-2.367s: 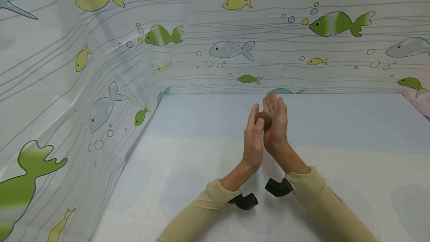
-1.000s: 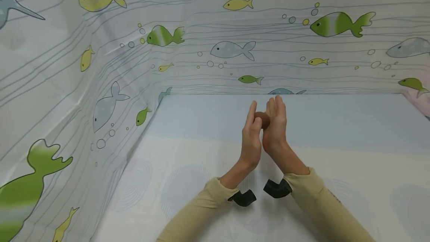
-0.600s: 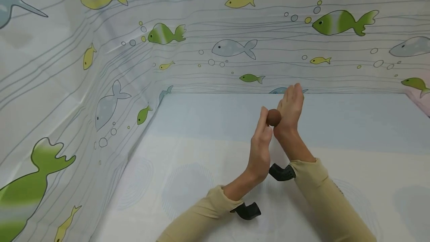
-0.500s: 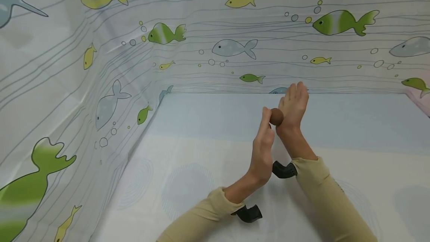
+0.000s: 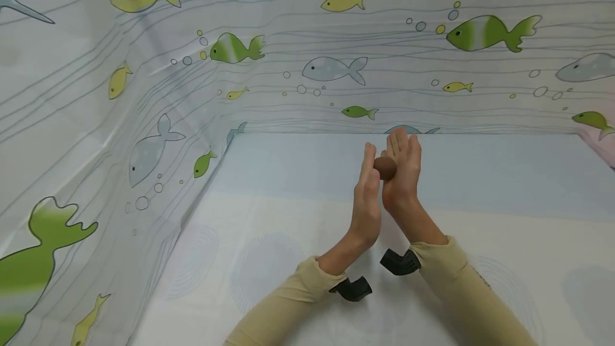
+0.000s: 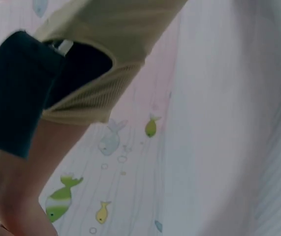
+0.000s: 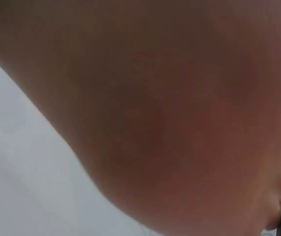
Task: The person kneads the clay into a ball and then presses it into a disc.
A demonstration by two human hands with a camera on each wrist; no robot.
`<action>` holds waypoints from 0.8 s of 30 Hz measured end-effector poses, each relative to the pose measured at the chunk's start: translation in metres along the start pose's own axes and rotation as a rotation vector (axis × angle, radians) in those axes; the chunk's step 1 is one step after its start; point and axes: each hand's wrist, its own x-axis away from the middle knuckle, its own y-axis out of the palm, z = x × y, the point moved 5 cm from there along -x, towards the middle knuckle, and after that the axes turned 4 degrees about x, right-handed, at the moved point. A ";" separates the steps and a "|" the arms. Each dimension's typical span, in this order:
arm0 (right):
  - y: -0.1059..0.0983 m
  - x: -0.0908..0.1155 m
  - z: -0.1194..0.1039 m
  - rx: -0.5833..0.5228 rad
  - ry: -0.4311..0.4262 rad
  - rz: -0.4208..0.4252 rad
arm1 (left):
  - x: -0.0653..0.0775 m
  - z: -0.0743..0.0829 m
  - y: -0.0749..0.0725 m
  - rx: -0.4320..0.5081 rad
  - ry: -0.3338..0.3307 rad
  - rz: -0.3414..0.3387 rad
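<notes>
A smooth brown ball [image 5: 385, 168], matte like clay, sits between the two facing palms, above the table. My left hand [image 5: 366, 204] stands on its left side with straight fingers, the palm side against the ball. On the other side my right hand [image 5: 402, 178] is upright, its fingers extended and its palm touching the ball. The left wrist view shows a beige sleeve [image 6: 110, 29] with a dark wrist camera [image 6: 19, 93] and part of a wrist, but not the ball. Blurred skin of a hand [image 7: 155, 128] fills most of the right wrist view.
Under the hands lies a table [image 5: 288, 175] with a pale blue and white cover. A fish-printed curtain [image 5: 269, 15] hangs behind it and along the left. Black wrist cameras [image 5: 355, 288] stick out under both sleeves.
My right hand slid forward against the left by half a second ago, and has since drawn back toward me and left. The ball shifted slightly left with them, staying between the palms.
</notes>
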 end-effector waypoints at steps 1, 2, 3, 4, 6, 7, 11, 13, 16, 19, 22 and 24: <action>0.002 0.003 0.002 0.013 0.005 -0.005 | -0.002 -0.002 -0.002 0.004 -0.001 0.020; 0.004 0.007 0.004 0.023 0.013 -0.015 | -0.005 -0.004 -0.004 0.006 -0.003 0.041; 0.007 0.011 0.007 0.041 0.016 -0.031 | -0.008 -0.005 -0.007 0.010 -0.003 0.067; 0.010 0.016 0.010 0.052 0.017 -0.053 | -0.011 -0.007 -0.009 0.015 -0.008 0.091; 0.017 0.023 0.014 0.094 -0.012 -0.107 | -0.019 -0.011 -0.016 0.028 -0.016 0.134; 0.021 0.026 0.015 0.110 -0.033 -0.131 | -0.023 -0.013 -0.020 0.034 -0.022 0.156; 0.031 0.036 0.017 0.180 -0.091 -0.194 | -0.038 -0.018 -0.035 0.037 -0.050 0.228; 0.034 0.041 0.018 0.202 -0.066 -0.210 | -0.044 -0.018 -0.042 0.042 -0.054 0.256; 0.035 0.046 0.019 0.235 -0.025 -0.251 | -0.052 -0.015 -0.049 0.058 -0.044 0.276; 0.035 0.048 0.016 0.235 -0.039 -0.285 | -0.059 -0.009 -0.054 0.077 -0.013 0.267; 0.036 0.049 0.014 0.228 -0.052 -0.300 | -0.064 -0.002 -0.056 0.101 0.026 0.250; 0.037 0.051 0.012 0.217 -0.052 -0.305 | -0.067 0.003 -0.057 0.119 0.048 0.241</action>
